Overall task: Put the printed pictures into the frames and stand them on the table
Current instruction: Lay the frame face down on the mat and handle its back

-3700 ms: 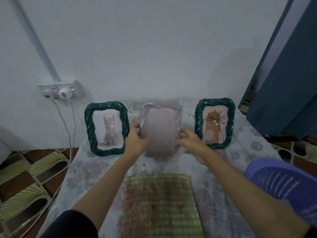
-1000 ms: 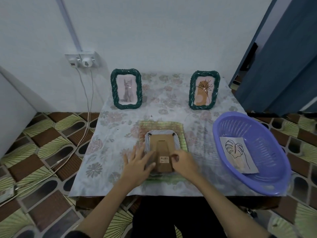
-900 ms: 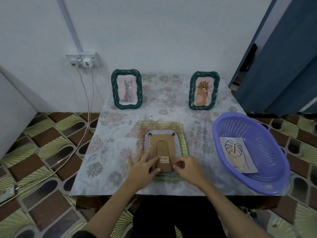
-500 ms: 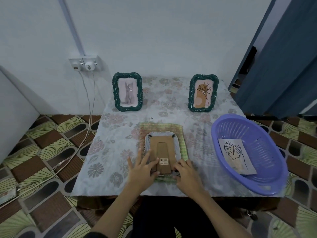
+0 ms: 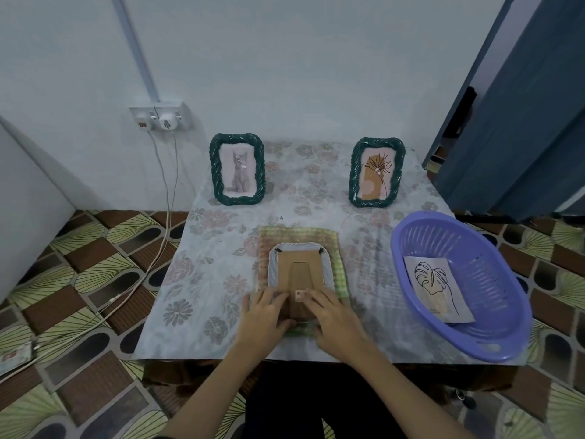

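Note:
A pale frame (image 5: 300, 267) lies face down on a green checked mat (image 5: 297, 235), its brown cardboard back and stand facing up. My left hand (image 5: 265, 315) and my right hand (image 5: 332, 315) rest on its near end, fingers spread over the lower corners. Whether the fingers grip anything there is hidden. A leaf print (image 5: 435, 288) lies in the purple basket (image 5: 506, 312) at the right. Two green frames stand at the back: one with a cat picture (image 5: 237, 169), one with a flower picture (image 5: 376, 172).
The table's flowered cloth (image 5: 205, 248) ends close to my body. A wall socket (image 5: 160, 117) with cables hangs at the back left. A blue door (image 5: 531, 122) stands to the right. Patterned floor tiles lie left of the table.
The pale frame came from upright at the back down onto the mat, face down. Over the last second both hands slid to its near end.

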`<action>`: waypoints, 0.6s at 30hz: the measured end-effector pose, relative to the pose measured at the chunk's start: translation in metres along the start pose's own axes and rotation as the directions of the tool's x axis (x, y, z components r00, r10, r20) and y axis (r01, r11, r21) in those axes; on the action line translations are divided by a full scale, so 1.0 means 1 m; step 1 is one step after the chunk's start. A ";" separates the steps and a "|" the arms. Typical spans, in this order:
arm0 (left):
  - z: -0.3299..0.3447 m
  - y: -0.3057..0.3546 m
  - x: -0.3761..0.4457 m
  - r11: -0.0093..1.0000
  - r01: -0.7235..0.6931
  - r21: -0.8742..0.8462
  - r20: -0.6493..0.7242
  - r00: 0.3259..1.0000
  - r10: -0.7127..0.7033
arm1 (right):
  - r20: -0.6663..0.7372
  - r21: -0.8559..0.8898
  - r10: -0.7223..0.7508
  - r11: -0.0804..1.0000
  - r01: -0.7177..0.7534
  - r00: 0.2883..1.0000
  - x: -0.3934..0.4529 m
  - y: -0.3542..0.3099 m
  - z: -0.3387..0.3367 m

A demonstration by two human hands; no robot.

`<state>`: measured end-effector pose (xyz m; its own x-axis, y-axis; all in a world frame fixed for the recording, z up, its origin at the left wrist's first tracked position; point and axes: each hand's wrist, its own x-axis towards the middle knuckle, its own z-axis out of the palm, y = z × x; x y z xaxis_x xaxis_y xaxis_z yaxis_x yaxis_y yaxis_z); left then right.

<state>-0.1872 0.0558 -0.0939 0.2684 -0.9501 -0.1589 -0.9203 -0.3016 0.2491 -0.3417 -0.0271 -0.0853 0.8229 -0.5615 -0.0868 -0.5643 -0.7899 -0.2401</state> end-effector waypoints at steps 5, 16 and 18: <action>-0.004 -0.007 -0.003 0.998 -0.053 -0.023 -0.064 0.997 0.052 | 0.114 0.088 0.081 0.992 -0.092 0.990 0.010 -0.008 -0.002; 0.004 -0.008 -0.006 0.982 -0.183 0.051 -0.144 0.971 0.188 | 0.137 0.058 0.122 0.990 -0.131 0.983 0.012 -0.011 -0.001; 0.010 -0.011 -0.006 0.984 -0.175 -0.004 -0.187 0.967 0.172 | 0.130 0.063 0.112 0.991 -0.121 0.985 0.012 -0.010 0.000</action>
<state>-0.1815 0.0653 -0.1052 0.1549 -0.9856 0.0675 -0.9519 -0.1306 0.2772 -0.3265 -0.0257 -0.0835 0.7560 -0.6098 -0.2381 -0.6545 -0.6988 -0.2886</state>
